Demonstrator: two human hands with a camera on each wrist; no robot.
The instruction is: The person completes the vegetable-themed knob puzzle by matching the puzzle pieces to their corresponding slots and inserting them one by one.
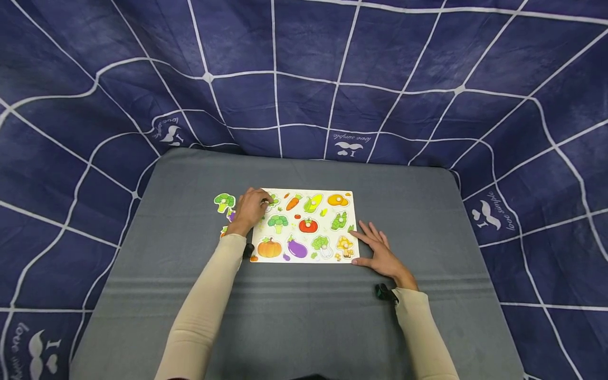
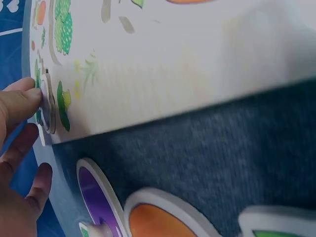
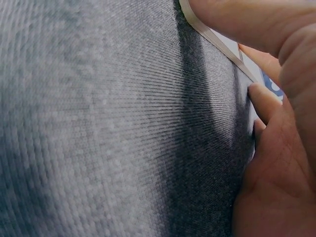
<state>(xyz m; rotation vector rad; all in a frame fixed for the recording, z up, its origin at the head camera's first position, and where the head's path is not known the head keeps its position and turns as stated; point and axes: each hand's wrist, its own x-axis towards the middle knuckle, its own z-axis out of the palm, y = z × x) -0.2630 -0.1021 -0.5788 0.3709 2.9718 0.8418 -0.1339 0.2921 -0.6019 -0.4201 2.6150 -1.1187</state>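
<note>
A white board point(image 1: 287, 208) printed with colourful vegetables lies on the grey table. My left hand point(image 1: 252, 209) is over its upper left corner, and the thumb and a finger pinch a vegetable puzzle piece point(image 2: 47, 106). That piece is mostly hidden by the fingers, with some green showing in the head view; which vegetable it is I cannot tell. My right hand point(image 1: 379, 252) lies along the board's right edge, fingers spread, with thumb and fingertips at the rim. In the right wrist view, the thumb point(image 3: 247, 19) overlaps the board's edge.
Left of the board lie loose pieces: a broccoli point(image 1: 224, 202), an eggplant point(image 2: 98, 197) with a small knob, and an orange piece point(image 2: 163, 222). The grey tabletop point(image 1: 304, 316) stretches around the board. A dark blue cloth with white lines point(image 1: 304, 100) hangs behind and beside it.
</note>
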